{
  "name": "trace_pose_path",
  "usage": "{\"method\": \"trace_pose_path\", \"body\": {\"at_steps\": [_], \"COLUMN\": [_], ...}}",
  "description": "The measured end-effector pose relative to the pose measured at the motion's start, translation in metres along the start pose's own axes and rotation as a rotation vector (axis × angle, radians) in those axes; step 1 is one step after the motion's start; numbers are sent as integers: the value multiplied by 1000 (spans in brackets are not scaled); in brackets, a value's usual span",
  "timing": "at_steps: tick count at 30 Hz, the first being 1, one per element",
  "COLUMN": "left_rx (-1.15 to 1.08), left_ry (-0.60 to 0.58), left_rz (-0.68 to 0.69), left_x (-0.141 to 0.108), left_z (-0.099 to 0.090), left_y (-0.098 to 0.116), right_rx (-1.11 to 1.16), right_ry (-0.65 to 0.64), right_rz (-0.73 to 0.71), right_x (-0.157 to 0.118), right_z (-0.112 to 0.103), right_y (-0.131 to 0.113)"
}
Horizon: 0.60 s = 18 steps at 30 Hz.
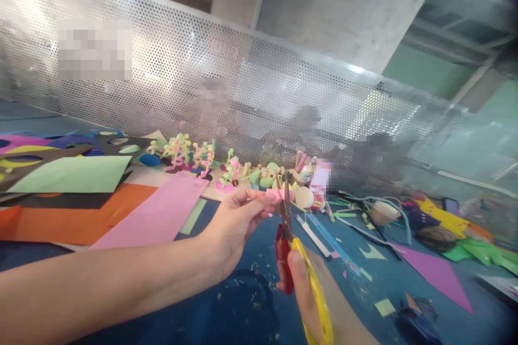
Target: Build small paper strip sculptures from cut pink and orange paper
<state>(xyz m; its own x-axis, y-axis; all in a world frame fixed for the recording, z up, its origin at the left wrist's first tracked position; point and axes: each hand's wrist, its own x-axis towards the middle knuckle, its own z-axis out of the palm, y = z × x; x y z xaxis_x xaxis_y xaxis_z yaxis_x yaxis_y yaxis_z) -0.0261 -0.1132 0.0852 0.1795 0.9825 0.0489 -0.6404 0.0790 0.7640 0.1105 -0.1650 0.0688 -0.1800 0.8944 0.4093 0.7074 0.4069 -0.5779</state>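
In the middle of the head view, my left hand pinches a small piece of pink paper between thumb and fingertips. My right hand is wrapped round scissors with one red and one yellow handle, fingers through the loops. The scissor blades point up and away, parted, with the pink piece between them or just against them; I cannot tell if it is cut. Behind the hands stand several small paper figures in pink, yellow and green. Next to the blades lies a white round lid or cup.
Coloured sheets, including pink, orange and pale green, cover the left. Rulers, a purple sheet, a paper cup and scraps lie on the right of the blue table. A perforated metal screen rises behind.
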Motion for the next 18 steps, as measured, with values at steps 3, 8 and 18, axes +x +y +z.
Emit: {"method": "trace_pose_path", "body": {"at_steps": [3, 8, 18], "left_rx": [-24, -19, -48], "left_ry": [5, 7, -27], "left_rz": [-3, -13, 1], "left_x": [0, -2, -3], "left_z": [2, 6, 12], "left_y": [-1, 1, 0], "right_rx": [6, 67, 124], "right_ry": [15, -5, -6], "right_rz": [19, 30, 79], "right_x": [-1, 0, -1], "right_z": [-2, -6, -11], "right_y": [-3, -5, -7]}}
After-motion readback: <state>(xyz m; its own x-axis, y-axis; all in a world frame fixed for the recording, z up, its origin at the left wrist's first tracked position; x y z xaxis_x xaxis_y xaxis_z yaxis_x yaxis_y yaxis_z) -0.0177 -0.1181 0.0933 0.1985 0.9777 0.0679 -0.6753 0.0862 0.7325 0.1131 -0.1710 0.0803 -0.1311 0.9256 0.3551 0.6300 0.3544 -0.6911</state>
